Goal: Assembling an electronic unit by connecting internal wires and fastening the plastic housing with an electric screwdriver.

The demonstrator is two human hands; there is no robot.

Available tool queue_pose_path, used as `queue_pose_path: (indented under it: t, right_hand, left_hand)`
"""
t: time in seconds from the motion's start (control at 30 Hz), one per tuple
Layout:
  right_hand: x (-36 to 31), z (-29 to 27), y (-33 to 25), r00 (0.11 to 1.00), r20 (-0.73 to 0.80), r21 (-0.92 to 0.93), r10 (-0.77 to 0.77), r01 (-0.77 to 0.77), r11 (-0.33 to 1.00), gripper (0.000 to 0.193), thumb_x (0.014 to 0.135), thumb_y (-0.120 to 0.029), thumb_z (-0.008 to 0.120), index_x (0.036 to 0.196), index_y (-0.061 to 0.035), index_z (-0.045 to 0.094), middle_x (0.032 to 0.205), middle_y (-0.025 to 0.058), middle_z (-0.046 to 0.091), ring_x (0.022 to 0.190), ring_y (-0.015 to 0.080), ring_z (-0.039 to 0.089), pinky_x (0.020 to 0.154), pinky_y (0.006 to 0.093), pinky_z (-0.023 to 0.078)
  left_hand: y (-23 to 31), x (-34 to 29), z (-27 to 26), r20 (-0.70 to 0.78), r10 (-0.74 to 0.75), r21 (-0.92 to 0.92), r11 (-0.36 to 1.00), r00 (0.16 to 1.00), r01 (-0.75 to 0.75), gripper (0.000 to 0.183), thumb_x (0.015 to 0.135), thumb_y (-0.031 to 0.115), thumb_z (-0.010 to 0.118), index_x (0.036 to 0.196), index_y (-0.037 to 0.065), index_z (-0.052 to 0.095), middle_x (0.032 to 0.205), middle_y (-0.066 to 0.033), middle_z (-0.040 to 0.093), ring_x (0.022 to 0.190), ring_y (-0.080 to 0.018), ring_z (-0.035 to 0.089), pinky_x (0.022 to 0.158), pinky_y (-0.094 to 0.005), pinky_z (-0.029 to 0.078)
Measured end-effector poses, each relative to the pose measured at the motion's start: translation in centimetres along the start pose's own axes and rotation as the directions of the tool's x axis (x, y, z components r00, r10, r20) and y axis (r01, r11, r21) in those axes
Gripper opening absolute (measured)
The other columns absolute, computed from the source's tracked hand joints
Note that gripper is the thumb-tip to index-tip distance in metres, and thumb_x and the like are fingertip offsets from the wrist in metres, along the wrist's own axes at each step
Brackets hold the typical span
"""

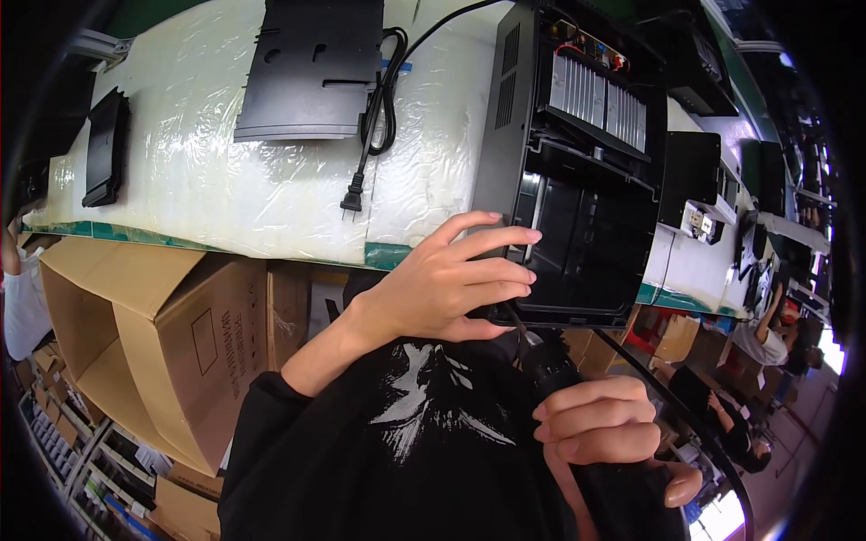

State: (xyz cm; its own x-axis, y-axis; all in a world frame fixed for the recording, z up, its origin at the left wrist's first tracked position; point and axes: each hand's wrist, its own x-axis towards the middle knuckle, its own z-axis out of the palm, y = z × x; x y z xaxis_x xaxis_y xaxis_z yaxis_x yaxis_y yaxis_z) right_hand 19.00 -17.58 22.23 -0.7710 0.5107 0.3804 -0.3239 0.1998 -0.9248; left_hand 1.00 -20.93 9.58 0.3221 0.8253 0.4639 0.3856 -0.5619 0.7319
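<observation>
A black open-topped housing [505,171] stands on the table in front of me, with silver finned heat sinks [591,95] and some wiring in its far part. My left hand [446,279] lies over its near left corner, fingers spread and resting on the edge. In my right hand [604,419] is a black power screwdriver [550,362], gripped with the fingers wrapped round its body. Its bit points up at the housing's near edge, close to my left thumb; whether it touches a screw I cannot make out.
A flat black panel [311,72] lies left of the housing, beside a coiled power cord [383,108] with its plug [353,197] toward me. A small black part [107,149] sits farther left on the film-covered table [198,171]. Below stands an open cardboard box [203,352]. Other people are at right.
</observation>
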Motion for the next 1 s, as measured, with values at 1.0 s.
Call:
queue_pose_path:
  t: [1.0]
  right_hand:
    - [-1.1,-1.5,-1.3,0.977,0.101,-0.021,0.188,-0.187,0.982,0.069,0.089,-0.054,0.022,0.094,0.0067,0.056,0.08,0.0286,0.06,0.068,0.0399,0.062,0.057,0.0398,0.056]
  left_hand:
    - [0.0,0.2,0.1,-0.009,-0.035,-0.008,0.999,0.999,0.035,0.038,0.058,0.024,0.078,0.093,0.014,0.069,0.105,0.0068,0.065,0.118,-0.0212,0.052,0.099,-0.0441,0.037]
